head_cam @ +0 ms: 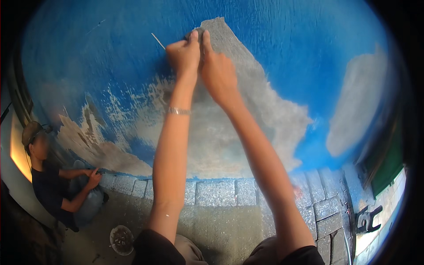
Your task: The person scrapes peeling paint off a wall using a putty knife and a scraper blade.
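Observation:
A blue painted wall (285, 66) with a large grey patch (238, 63) stands before me. Near the top of that patch, my left hand (185, 56) grips a small dark flat piece (188, 35), whose kind I cannot tell, against the surface. Beside it, my right hand (218, 66) has its index finger extended upward at the right part of the piece; its other fingers are curled. A bracelet (179, 111) circles my left wrist. Left of my hands, the blue paint is streaked with grey, and a thin pale line (158, 40) marks the wall.
A person (49, 179) in a cap and dark shirt squats at the left by the wall. A round, speckled container (121, 240) sits on the wet ground. Stone blocks (215, 192) run along the wall's foot. A green panel (387, 172) stands at the right.

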`<state>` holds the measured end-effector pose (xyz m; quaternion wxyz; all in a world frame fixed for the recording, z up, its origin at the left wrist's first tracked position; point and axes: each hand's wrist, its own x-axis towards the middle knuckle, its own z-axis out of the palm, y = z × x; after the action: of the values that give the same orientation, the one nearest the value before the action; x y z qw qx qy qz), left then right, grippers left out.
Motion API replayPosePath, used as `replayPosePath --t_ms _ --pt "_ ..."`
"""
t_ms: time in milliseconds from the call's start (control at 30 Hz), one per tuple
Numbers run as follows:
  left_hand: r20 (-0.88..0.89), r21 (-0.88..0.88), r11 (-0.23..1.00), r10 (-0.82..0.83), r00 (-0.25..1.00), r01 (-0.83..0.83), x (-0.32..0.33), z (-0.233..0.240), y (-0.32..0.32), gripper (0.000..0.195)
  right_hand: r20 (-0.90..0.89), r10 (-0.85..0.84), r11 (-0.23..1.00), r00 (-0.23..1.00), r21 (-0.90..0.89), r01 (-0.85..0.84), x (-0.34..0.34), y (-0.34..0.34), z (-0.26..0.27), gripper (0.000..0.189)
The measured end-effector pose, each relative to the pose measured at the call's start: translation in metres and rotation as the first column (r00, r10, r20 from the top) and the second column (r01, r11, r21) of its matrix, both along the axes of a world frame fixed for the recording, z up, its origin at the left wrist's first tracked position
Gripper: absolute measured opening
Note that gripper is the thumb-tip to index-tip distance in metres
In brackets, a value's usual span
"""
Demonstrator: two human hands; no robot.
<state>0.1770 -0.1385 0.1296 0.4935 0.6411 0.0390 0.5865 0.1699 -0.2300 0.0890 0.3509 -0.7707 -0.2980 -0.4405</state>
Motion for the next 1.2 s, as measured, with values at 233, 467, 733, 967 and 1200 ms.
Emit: replayPosePath --t_ms 233,467,733,967,1200 --pt "-0.004 -0.016 0.999 -0.042 0.999 0.042 0.002 0.011 0.003 0.047 0.093 0.004 0.999 0.996 0.04 -0.008 0.008 0.0 0.012 0.065" --pt "0.022 -0.002 0.999 0.032 0.999 -0.032 0.01 -0.023 0.007 0.046 -0.007 -0.01 0.999 1.0 -0.046 0.01 0.002 -0.002 -0.008 0.061" --pt "0.049 -0.037 0.996 -0.081 0.996 0.083 0.005 0.006 0.008 0.05 0.072 0.037 0.999 0.997 0.015 -0.038 0.004 0.0 0.011 0.061" --pt "0.04 0.028 0.999 0.03 0.999 -0.031 0.005 -0.005 0.007 0.048 0.001 0.022 0.998 1.0 -0.061 -0.022 0.003 0.0 0.001 0.06" --pt "-0.008 0.048 0.999 0.023 1.0 -0.023 0.001 -0.003 0.012 0.047 0.031 0.003 1.0 1.0 0.021 -0.003 -0.001 0.006 -0.003 0.06"
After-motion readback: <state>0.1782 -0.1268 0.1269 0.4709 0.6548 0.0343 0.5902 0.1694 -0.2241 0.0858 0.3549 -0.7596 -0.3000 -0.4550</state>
